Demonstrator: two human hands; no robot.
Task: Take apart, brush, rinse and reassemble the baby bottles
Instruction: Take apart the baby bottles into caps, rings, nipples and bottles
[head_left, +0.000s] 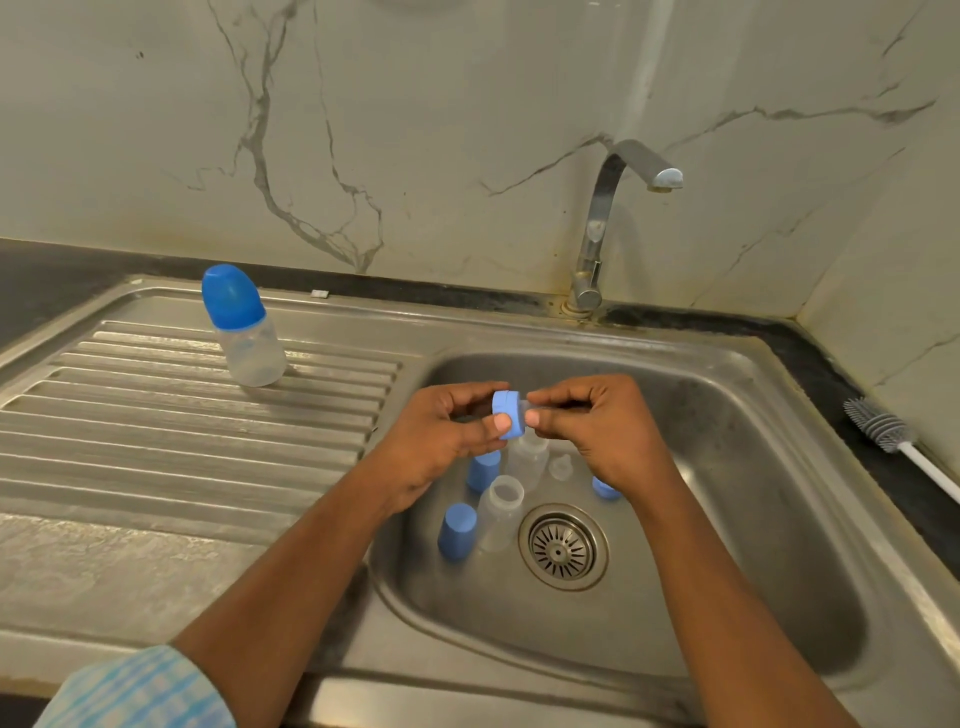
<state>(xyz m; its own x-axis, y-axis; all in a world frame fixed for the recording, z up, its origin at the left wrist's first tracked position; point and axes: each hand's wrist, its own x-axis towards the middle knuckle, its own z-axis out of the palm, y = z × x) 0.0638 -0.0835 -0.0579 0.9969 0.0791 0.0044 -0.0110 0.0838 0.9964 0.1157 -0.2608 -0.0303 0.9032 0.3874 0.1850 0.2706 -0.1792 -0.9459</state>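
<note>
Over the sink basin (727, 415), my left hand (441, 431) grips a blue screw ring (509, 413). My right hand (597, 426) pinches the clear teat (523, 406) that sticks out of the ring. Below my hands in the basin stand two open clear bottle bodies (501, 512) (527, 460). Two blue caps (457, 530) (483, 470), a loose clear teat (561, 466) and another blue ring (605, 488) lie beside them. One whole bottle (244, 327) with its blue cap on stands on the drainboard.
A grey silicone bottle brush (883, 423) with a white handle lies on the dark counter to the right of the sink. The steel tap (613, 208) stands behind the basin, with no water running. The drain strainer (561, 545) sits in the basin floor. The ribbed drainboard (156, 415) spreads to the left.
</note>
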